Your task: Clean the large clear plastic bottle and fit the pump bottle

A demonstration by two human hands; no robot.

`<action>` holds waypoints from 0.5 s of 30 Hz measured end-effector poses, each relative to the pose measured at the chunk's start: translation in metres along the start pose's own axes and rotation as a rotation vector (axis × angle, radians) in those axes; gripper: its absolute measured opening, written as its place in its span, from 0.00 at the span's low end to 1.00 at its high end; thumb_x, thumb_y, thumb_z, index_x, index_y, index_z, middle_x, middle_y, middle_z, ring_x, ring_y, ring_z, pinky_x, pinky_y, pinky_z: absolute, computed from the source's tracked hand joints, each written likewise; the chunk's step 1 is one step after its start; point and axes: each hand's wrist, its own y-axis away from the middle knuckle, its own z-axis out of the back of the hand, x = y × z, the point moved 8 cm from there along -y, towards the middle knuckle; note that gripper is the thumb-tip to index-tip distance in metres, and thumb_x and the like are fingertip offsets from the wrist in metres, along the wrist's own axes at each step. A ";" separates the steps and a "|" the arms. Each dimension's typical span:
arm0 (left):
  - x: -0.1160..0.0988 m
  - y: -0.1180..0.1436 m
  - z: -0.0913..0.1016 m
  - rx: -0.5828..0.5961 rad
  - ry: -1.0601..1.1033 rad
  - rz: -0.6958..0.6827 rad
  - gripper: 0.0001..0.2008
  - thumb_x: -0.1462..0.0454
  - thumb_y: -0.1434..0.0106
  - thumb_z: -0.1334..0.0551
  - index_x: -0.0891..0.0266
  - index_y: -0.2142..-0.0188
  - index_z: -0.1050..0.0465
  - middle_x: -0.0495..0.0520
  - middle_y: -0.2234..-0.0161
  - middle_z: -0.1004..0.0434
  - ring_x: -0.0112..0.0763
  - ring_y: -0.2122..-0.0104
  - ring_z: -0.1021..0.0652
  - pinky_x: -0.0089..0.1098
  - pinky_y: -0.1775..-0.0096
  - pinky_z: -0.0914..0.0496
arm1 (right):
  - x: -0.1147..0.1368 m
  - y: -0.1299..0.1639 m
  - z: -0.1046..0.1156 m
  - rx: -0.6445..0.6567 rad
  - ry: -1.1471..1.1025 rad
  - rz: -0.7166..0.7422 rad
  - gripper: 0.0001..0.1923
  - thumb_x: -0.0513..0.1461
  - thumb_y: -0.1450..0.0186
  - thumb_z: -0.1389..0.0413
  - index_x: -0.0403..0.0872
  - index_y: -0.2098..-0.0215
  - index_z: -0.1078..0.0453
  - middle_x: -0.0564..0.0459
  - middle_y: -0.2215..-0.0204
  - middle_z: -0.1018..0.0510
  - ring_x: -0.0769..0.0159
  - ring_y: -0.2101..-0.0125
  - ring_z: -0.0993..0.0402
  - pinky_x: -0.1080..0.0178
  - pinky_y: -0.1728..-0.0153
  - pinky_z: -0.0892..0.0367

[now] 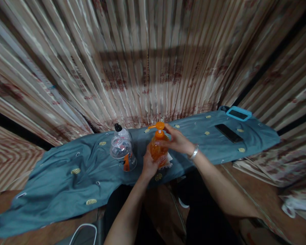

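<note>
An orange pump bottle [158,149] with an orange pump head stands upright between my hands, its nozzle pointing left. My left hand [150,163] is closed around the lower left side of the bottle. On the upper right side, my right hand [178,141] has its fingers wrapped about the bottle just below the pump; a silver bracelet circles that wrist. Partly hidden behind the bottle's base lies a white piece of paper or tissue [170,160]. To the left are a clear plastic cup [126,160] with a domed lid and, behind it, a clear bottle with a black pump top [118,127].
A blue-green patterned cloth [58,180] covers the long narrow table. A dark phone [228,133] lies to the right, with a blue-framed object [239,113] beyond it. Striped curtains [148,61] hang close behind the table. My legs are under its front edge.
</note>
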 end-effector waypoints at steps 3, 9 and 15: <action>-0.001 0.000 -0.001 0.002 0.024 -0.016 0.38 0.50 0.45 0.29 0.56 0.40 0.39 0.58 0.46 0.23 0.42 0.48 0.22 0.43 0.45 0.28 | 0.002 -0.002 0.000 0.061 -0.011 0.037 0.15 0.43 0.29 0.40 0.45 0.47 0.28 0.48 0.50 0.21 0.58 0.55 0.20 0.50 0.54 0.24; 0.004 0.000 -0.001 -0.004 0.023 -0.008 0.38 0.49 0.46 0.29 0.58 0.40 0.38 0.59 0.47 0.23 0.44 0.48 0.21 0.43 0.46 0.27 | 0.001 -0.001 0.004 -0.103 0.082 -0.027 0.17 0.44 0.29 0.40 0.46 0.45 0.29 0.46 0.45 0.24 0.52 0.47 0.25 0.44 0.47 0.30; 0.003 -0.001 0.001 -0.019 0.018 -0.023 0.37 0.52 0.46 0.28 0.57 0.41 0.38 0.59 0.46 0.23 0.44 0.47 0.22 0.44 0.45 0.28 | 0.004 -0.009 -0.001 0.080 0.030 0.078 0.14 0.43 0.29 0.41 0.45 0.48 0.28 0.49 0.52 0.21 0.59 0.57 0.20 0.52 0.57 0.23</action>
